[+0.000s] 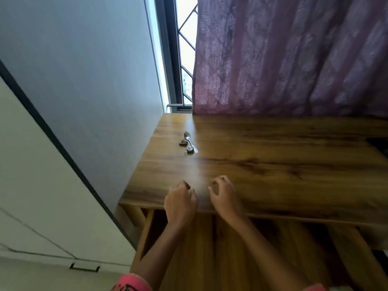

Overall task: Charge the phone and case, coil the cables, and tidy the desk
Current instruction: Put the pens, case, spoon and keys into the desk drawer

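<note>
Both of my hands hover over the front edge of a wooden desk (273,160). My left hand (181,201) has its fingers loosely curled and holds nothing. My right hand (223,195) is beside it, fingers bent and spread, also holding nothing. A dark object (380,144) lies at the desk's far right edge, cut off by the frame; I cannot tell what it is. No phone, case or cable shows plainly.
A metal spoon (190,140) and two small metallic pieces (183,142) lie near the desk's left back corner. A purple curtain (294,55) hangs behind the desk. A grey wall (84,70) stands to the left.
</note>
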Demonstrator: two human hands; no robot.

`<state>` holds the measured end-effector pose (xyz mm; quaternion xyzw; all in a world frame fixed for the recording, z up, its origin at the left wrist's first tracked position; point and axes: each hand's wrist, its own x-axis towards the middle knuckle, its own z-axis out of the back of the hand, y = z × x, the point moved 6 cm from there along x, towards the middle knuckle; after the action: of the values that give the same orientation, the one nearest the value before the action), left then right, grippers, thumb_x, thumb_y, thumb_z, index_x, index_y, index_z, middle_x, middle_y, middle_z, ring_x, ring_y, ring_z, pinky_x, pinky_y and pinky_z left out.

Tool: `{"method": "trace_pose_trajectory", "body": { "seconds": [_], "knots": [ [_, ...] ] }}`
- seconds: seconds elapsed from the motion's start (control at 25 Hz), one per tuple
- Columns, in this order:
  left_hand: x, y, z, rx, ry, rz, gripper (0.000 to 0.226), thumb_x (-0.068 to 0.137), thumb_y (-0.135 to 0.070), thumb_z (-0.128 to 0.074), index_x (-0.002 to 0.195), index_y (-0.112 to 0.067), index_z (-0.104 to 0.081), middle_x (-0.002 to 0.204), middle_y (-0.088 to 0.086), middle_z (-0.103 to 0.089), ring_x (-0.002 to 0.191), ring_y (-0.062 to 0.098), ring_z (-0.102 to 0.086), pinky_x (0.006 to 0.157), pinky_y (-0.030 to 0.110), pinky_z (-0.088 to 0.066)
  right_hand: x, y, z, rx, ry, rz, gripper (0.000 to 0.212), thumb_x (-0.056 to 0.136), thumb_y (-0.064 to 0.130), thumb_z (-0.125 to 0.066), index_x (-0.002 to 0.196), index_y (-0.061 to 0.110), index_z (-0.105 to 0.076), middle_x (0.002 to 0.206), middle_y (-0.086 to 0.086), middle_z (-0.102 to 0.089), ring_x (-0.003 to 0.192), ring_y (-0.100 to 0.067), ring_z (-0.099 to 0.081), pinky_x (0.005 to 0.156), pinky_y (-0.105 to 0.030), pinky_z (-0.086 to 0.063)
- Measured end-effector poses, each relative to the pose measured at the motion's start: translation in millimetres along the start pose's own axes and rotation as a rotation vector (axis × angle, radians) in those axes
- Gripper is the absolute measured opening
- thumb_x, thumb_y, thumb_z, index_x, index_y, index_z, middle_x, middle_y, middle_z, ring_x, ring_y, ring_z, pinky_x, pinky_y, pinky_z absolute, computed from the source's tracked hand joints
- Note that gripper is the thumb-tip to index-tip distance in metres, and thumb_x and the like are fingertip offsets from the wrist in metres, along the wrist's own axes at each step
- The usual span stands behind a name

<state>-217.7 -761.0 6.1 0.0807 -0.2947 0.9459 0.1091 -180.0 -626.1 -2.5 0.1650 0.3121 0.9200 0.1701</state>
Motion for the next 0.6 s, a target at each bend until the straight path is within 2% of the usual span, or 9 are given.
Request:
{"method": "trace_pose_trajectory", "body": {
  "seconds": [0.08,0.16,0.24,0.32,0.44,0.52,0.6],
  "knots": [
    [49,22,-11,0.028,0.053,-0.035,0.028,0.088,-0.027,-0.053,0.11,-0.01,-0.055,0.107,0.007,-0.061,0.102,0.023,-0.053,0.081,0.035,-0.048,43,8,-31,0.027,0.042,-0.012,0.034,0.09,0.023,-0.056,0.121,0.009,-0.054,0.127,-0.006,-0.051,0.116,-0.021,-0.048,0.092,-0.025,-0.038],
    [93,41,-24,0.051,0.093,-0.067,0.034,0.089,-0.027,-0.054,0.117,-0.009,-0.051,0.117,0.008,-0.057,0.11,0.024,-0.048,0.089,0.034,-0.042,83,9,-62,0.058,0.088,-0.054,0.049,0.089,0.026,-0.058,0.133,0.011,-0.044,0.144,-0.011,-0.038,0.132,-0.024,-0.036,0.105,-0.03,-0.032],
    [131,60,-40,0.09,0.138,-0.094,0.038,0.089,-0.031,-0.053,0.121,-0.012,-0.048,0.123,0.007,-0.054,0.114,0.023,-0.046,0.093,0.033,-0.04,117,5,-92,0.075,0.137,-0.091,0.064,0.088,0.031,-0.061,0.143,0.018,-0.032,0.155,-0.013,-0.018,0.142,-0.027,-0.019,0.113,-0.034,-0.022],
    [163,76,-57,0.114,0.148,-0.135,0.042,0.087,-0.039,-0.054,0.122,-0.016,-0.048,0.124,0.004,-0.055,0.115,0.023,-0.044,0.092,0.035,-0.038,144,3,-114,0.071,0.121,-0.08,0.07,0.085,0.033,-0.064,0.145,0.023,-0.029,0.156,-0.016,-0.012,0.144,-0.029,-0.011,0.116,-0.035,-0.017],
    [202,86,-75,0.084,0.065,-0.178,0.049,0.085,-0.04,-0.052,0.128,-0.019,-0.046,0.128,0.005,-0.054,0.117,0.027,-0.044,0.095,0.039,-0.035,179,0,-128,0.045,0.042,-0.042,0.066,0.083,0.034,-0.065,0.141,0.025,-0.036,0.153,-0.021,-0.02,0.143,-0.032,-0.015,0.116,-0.038,-0.018],
    [226,80,-91,0.083,0.089,-0.232,0.055,0.089,-0.031,-0.048,0.141,-0.023,-0.033,0.144,0.005,-0.04,0.126,0.028,-0.038,0.101,0.041,-0.03,199,-2,-133,-0.031,0.029,-0.017,0.054,0.085,0.033,-0.063,0.135,0.02,-0.047,0.149,-0.021,-0.029,0.139,-0.034,-0.023,0.113,-0.038,-0.019],
    [239,68,-103,0.132,0.144,-0.337,0.053,0.094,-0.028,-0.041,0.144,-0.031,-0.024,0.153,-0.002,-0.026,0.134,0.026,-0.031,0.105,0.041,-0.024,208,0,-133,-0.09,0.006,0.041,0.038,0.086,0.032,-0.062,0.117,0.01,-0.06,0.135,-0.021,-0.049,0.13,-0.036,-0.038,0.109,-0.038,-0.025]
  ]
}}
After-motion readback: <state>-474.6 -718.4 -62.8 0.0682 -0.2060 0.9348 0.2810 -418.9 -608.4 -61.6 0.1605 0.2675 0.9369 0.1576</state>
